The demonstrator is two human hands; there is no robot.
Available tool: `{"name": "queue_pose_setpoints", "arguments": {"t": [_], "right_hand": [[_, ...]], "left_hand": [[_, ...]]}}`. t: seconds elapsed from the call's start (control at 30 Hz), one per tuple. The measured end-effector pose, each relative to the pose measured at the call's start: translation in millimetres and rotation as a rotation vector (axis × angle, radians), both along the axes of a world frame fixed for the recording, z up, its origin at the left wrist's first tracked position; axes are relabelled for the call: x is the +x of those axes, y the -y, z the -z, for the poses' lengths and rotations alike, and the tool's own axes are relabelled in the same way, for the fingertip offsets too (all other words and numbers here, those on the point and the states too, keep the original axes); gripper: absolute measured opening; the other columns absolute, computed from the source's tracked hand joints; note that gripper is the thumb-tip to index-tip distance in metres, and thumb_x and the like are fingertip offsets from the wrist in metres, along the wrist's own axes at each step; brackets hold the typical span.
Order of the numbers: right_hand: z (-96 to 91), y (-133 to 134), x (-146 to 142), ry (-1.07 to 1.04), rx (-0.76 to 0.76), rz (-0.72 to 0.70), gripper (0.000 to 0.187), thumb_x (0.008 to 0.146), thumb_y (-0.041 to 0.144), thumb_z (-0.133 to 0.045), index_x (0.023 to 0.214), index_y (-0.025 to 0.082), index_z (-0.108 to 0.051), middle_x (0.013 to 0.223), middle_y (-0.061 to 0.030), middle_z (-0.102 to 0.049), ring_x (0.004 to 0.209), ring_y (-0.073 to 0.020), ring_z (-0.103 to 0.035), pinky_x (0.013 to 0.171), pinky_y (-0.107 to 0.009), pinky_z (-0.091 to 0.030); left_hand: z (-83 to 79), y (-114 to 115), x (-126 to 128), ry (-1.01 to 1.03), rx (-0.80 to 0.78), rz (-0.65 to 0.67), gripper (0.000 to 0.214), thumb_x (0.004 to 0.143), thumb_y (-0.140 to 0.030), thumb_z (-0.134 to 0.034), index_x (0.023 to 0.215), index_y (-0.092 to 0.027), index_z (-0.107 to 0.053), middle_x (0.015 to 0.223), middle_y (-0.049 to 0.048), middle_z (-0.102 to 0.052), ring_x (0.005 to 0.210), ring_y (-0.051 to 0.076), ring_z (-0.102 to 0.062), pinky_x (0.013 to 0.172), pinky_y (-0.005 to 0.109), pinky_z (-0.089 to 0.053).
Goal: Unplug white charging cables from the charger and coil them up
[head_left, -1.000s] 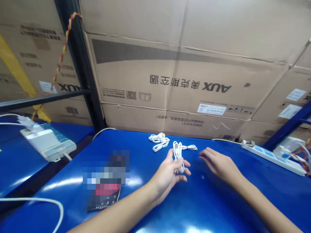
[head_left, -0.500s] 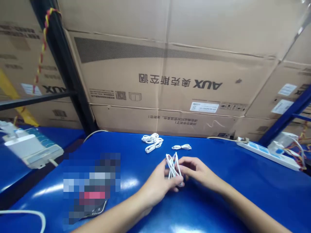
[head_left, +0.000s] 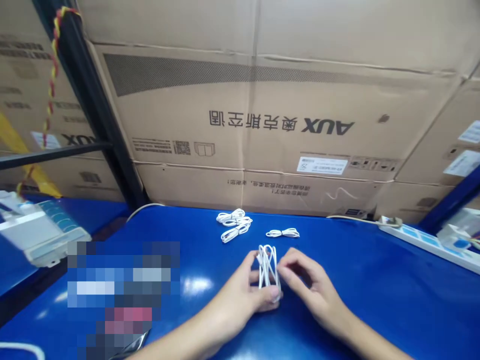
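On a blue worktop (head_left: 356, 270): a bundle of white cable (head_left: 268, 270), pinched upright between two hands

Left hand (head_left: 234, 300) at about 7 o'clock from the bundle, fingers curled behind the loops, thumb pressed against their lower end, pinching them together. Right hand (head_left: 313, 287) at about 4 o'clock, fingers bent rather than spread, fingertips (head_left: 282, 269) against the bundle's right side. Bare forearms entering from the bottom edge.

Just beyond the bundle, at 12 o'clock, a heap of coiled white cables (head_left: 234, 225) on the worktop; to its right and apart from it, a single flat white cable coil (head_left: 283, 233).

Along the far edge, stacked cardboard cartons (head_left: 262, 100) with upside-down AUX lettering and Chinese characters, contents hidden. At about 10 o'clock, a black upright post (head_left: 88, 110) with a red-and-yellow twisted cord (head_left: 52, 65) beside it. At about 2 o'clock, a white power strip (head_left: 420, 240) with a plug in its socket. At about 9 o'clock, a white boxy device (head_left: 37, 235). At about 8 o'clock, a pixelated patch (head_left: 120, 295) hiding whatever lies there.
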State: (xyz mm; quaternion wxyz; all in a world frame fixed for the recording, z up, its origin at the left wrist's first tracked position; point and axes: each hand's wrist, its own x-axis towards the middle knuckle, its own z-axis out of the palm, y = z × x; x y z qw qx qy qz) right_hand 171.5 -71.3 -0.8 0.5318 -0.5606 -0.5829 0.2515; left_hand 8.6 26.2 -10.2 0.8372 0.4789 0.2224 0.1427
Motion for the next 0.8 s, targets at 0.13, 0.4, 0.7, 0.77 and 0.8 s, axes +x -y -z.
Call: {"name": "queue_pose_setpoints", "arguments": {"t": [0.13, 0.4, 0.7, 0.77, 0.8], "right_hand": [[-0.8, 1.6, -2.8, 0.165, -0.036, -0.066, 0.016, 0.099, 0.037, -0.059, 0.1, 0.023, -0.067, 0.088, -0.0021, -0.061, 0.078, -0.0168, -0.057, 0.07, -0.028, -0.045], [2.4, -2.8, 1.7, 0.187, -0.074, 0.013, 0.016, 0.097, 0.036, -0.059, 0.095, 0.021, -0.064, 0.085, -0.0023, -0.062, 0.074, -0.0167, -0.058, 0.066, -0.028, -0.045], [-0.6, 2.7, 3.7, 0.108, -0.005, -0.036, 0.011, 0.098, 0.031, -0.058, 0.107, 0.024, -0.06, 0.097, -0.0027, -0.066, 0.083, -0.0171, -0.063, 0.074, -0.029, -0.051], [0.6, 4.1, 3.6, 0.003, 0.032, -0.05, 0.015, 0.102, 0.031, -0.05, 0.116, 0.026, -0.051, 0.106, -0.004, -0.067, 0.092, -0.018, -0.065, 0.081, -0.032, -0.053], [1.5, 4.2, 3.4, -0.037, 0.044, -0.051, 0.015, 0.103, 0.029, -0.048, 0.117, 0.027, -0.047, 0.108, -0.0043, -0.068, 0.094, -0.018, -0.066, 0.083, -0.033, -0.054]], "left_hand": [[5.1, 0.2, -1.4, 0.058, -0.008, 0.049, 0.085, 0.068, -0.034, -0.092, 0.136, -0.026, -0.041, 0.103, 0.0038, -0.069, 0.088, 0.016, -0.068, 0.087, 0.034, -0.051], [-3.4, -3.2, -2.7, 0.135, -0.013, 0.107, 0.072, 0.079, -0.03, -0.086, 0.131, -0.028, -0.037, 0.111, 0.0056, -0.068, 0.102, 0.019, -0.067, 0.096, 0.037, -0.047], [-6.5, -3.4, -1.6, 0.175, -0.033, 0.033, 0.044, 0.082, -0.029, -0.083, 0.106, -0.022, -0.047, 0.11, 0.0085, -0.072, 0.102, 0.021, -0.069, 0.09, 0.034, -0.048], [-12.2, -3.4, -2.5, 0.173, -0.064, 0.009, 0.044, 0.081, -0.028, -0.084, 0.109, -0.021, -0.051, 0.111, 0.0093, -0.072, 0.104, 0.021, -0.069, 0.093, 0.034, -0.048], [-14.6, -3.4, -2.7, 0.17, -0.077, -0.002, 0.044, 0.081, -0.028, -0.084, 0.111, -0.02, -0.052, 0.112, 0.0098, -0.072, 0.105, 0.021, -0.069, 0.094, 0.035, -0.048]]}}
